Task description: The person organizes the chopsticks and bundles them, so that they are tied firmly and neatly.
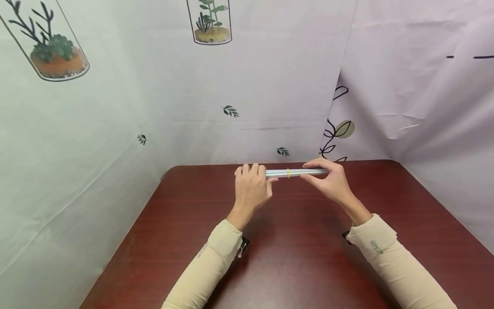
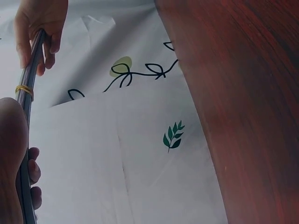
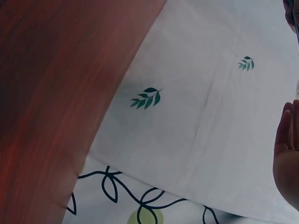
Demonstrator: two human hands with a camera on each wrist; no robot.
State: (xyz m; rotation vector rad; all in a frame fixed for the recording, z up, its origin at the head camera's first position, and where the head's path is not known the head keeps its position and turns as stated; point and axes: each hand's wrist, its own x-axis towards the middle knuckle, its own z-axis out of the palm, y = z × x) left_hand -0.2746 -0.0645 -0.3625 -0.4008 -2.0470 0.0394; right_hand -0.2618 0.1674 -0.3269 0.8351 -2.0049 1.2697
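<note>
A bundle of slim silvery sticks (image 1: pixel 272 173), shaped like chopsticks, is held level above the far part of the table. A yellow rubber band (image 1: pixel 288 173) goes round its middle. My left hand (image 1: pixel 251 184) grips the left part, with fingers over it and thumb along the near side; the left end is mostly hidden. At the other end, my right hand (image 1: pixel 333 179) curves round the bundle, fingers above and thumb below. The left wrist view shows the sticks (image 2: pixel 33 63) running up to the right hand (image 2: pixel 44 18). Only part of the right hand (image 3: pixel 287 163) shows in the right wrist view.
Beneath both hands lies a dark red-brown wooden table (image 1: pixel 289 266). White cloth (image 1: pixel 270 86) printed with plants and leaves hangs behind it and on both sides, close to the table's edges.
</note>
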